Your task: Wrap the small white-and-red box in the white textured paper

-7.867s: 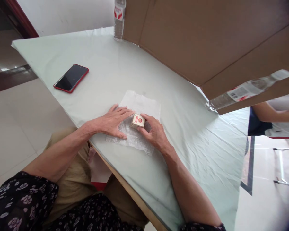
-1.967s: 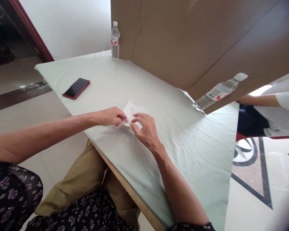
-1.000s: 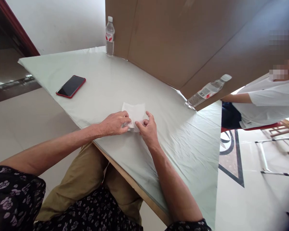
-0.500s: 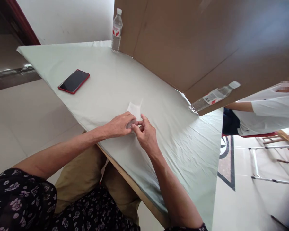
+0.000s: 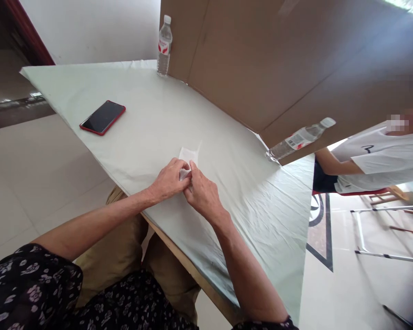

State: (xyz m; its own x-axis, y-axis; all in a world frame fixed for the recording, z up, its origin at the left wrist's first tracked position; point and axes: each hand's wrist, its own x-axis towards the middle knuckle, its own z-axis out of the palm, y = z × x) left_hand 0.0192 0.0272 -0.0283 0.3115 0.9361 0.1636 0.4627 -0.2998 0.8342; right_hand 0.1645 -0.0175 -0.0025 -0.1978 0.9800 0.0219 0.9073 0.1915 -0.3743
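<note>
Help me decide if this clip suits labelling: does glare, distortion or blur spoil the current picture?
Head view: bluish glare hazes the cardboard panel at upper right; head view: wide-angle stretch probably exaggerates the tilt of the leaning bottle; head view: the left hand and right hand look fairly sharp, but the white wrap at their fingertips blends into the pale cloth.

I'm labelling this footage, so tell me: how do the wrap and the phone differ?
The wrap is whitish and thin; the phone is dark-screened with a red edge. The wrap is held by the left hand and right hand; the phone lies flat, untouched. Both are at the cloth-covered table.
</note>
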